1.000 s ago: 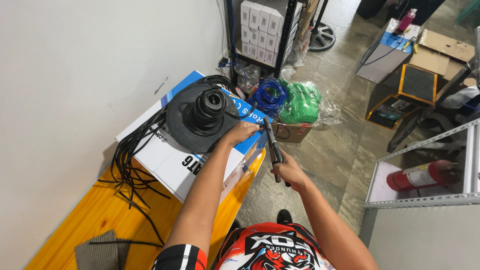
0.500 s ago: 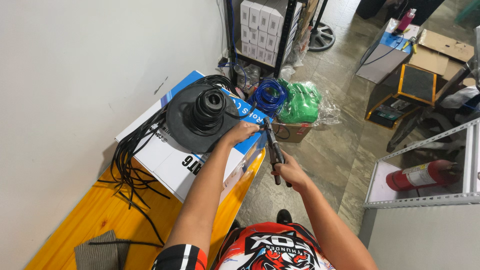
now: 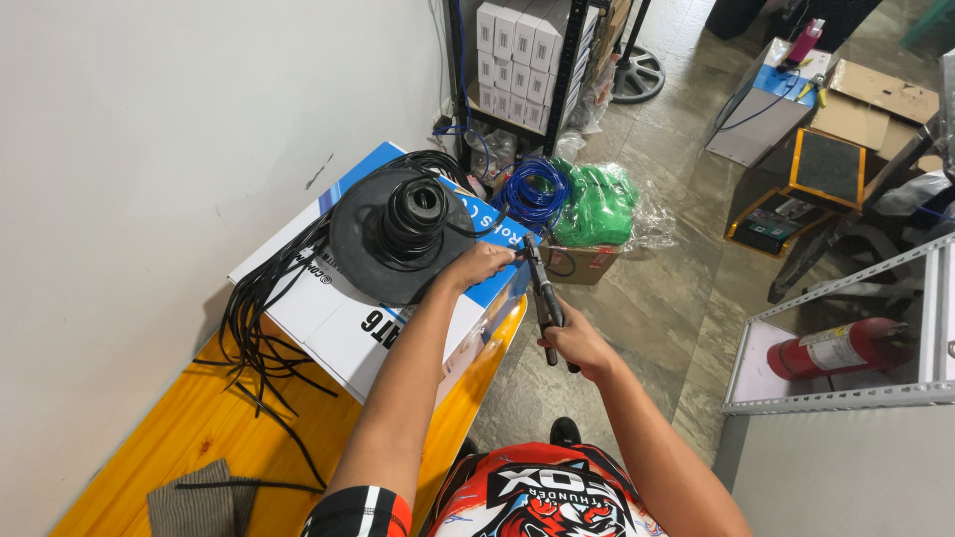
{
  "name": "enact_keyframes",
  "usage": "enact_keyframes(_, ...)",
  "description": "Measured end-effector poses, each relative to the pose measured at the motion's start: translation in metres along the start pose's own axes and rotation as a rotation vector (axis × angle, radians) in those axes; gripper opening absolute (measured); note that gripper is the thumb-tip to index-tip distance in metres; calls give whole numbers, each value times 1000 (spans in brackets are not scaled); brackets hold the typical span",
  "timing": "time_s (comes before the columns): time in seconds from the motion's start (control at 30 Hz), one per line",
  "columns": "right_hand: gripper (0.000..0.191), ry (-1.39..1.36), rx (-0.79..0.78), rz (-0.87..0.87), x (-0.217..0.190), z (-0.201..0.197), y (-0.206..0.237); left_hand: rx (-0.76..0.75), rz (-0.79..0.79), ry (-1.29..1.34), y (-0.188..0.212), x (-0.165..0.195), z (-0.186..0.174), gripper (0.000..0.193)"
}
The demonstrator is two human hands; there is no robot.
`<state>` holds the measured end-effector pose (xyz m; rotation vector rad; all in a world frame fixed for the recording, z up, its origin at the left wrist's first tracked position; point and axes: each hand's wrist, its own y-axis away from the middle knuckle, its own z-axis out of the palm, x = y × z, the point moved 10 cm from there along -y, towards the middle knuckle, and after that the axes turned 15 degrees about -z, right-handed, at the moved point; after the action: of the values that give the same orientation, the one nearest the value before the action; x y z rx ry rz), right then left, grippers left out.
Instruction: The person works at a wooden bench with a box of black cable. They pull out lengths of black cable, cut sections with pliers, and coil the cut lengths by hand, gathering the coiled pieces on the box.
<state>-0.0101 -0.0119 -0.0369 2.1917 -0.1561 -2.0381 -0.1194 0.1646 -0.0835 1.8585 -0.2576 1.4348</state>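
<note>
My left hand (image 3: 479,265) pinches a thin black cable coming off a black cable spool (image 3: 403,230) that lies flat on a white and blue cardboard box (image 3: 328,308). My right hand (image 3: 579,343) grips the handles of a black cutting tool (image 3: 542,293), and its jaws meet the cable right at my left fingertips. Cut lengths of black cable (image 3: 261,318) hang off the box's left side onto the orange table (image 3: 214,438).
A blue cable coil (image 3: 534,191) and green bagged bundle (image 3: 595,204) sit on a small box beyond the table. A shelf of white boxes (image 3: 522,45) stands behind. A red fire extinguisher (image 3: 841,345) lies on a white rack at right. Cartons stand at far right.
</note>
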Motion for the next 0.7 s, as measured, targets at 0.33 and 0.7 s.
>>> enact_keyframes(0.33,57,11,-16,-6,6,-1,-5,-15,5,32,-4,-2,0,33)
enact_keyframes(0.7,69,57,-15,-27,0,-2,0,-18,-27,54,0,-2,0,33)
